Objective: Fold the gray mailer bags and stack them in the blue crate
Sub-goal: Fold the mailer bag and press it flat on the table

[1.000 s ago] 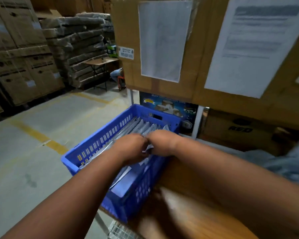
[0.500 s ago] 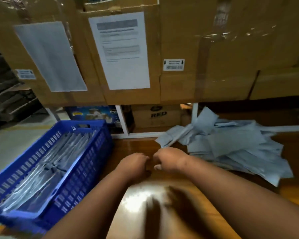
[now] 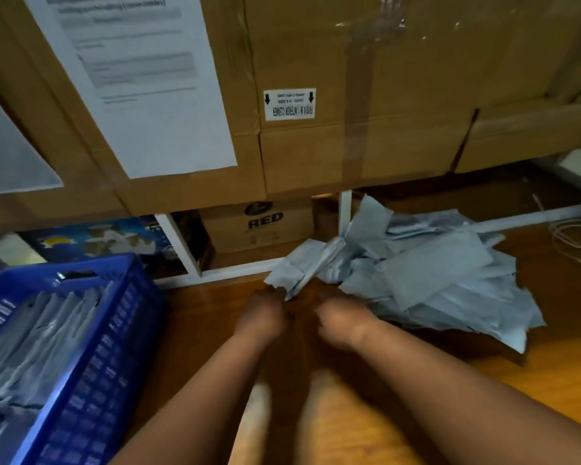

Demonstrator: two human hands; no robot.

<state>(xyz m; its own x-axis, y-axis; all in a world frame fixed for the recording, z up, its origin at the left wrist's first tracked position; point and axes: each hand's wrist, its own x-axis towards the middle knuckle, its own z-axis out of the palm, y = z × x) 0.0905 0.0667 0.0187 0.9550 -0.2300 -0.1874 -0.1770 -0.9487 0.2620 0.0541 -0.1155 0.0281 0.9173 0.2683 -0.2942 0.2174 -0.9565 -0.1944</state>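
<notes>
Gray mailer bags (image 3: 443, 280) lie heaped on the wooden worktop (image 3: 534, 374), with folded ones (image 3: 37, 333) in the blue crate (image 3: 91, 397) at the left.

Both hands sit close together before the heap, blurred: the left hand (image 3: 260, 317) looks curled at a bag's (image 3: 292, 273) near corner, the right hand (image 3: 344, 322) curled beside it; whether either truly grips, I cannot tell. Cardboard boxes (image 3: 349, 78) rise behind.

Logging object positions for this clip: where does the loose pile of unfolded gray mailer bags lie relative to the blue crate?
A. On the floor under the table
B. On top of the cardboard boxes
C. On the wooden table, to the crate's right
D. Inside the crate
C: the loose pile of mailer bags is spread on the wooden table, right of the blue crate, which holds only folded bags.
</notes>
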